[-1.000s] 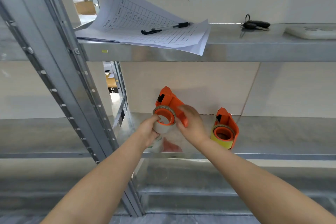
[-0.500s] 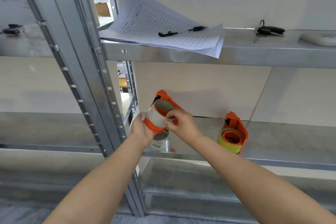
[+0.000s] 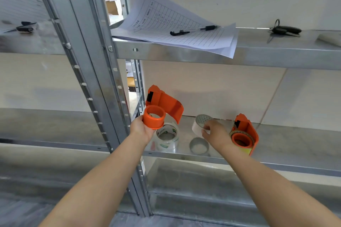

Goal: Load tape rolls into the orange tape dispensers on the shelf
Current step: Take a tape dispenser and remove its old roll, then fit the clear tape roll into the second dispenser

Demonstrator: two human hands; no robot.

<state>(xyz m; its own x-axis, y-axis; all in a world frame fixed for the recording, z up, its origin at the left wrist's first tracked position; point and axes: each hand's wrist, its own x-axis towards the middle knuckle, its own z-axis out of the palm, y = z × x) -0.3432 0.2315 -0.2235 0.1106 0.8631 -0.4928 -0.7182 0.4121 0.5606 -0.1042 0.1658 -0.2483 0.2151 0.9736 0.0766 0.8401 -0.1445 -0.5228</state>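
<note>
While our left hand (image 3: 142,129) grips the empty orange plastic tape dispenser (image 3: 160,108) by its hub, our right hand (image 3: 215,133), pinching the spent white cardboard core (image 3: 200,125), should drop it clear near the metal shelf (image 3: 276,160) front edge.

Right hand (image 3: 215,133) pulled white roll (image 3: 199,125) off orange dispenser (image 3: 158,110) hub, now right of it; hub bare in left hand (image 3: 142,129); clear tape roll (image 3: 167,137) uncovered below.

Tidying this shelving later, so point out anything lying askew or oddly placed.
The stack of papers on the upper shelf lies crooked: one corner overhangs the front edge and the far side curls up against the wall. A pen rests loose on top. Nothing looks spilled or broken.
</note>
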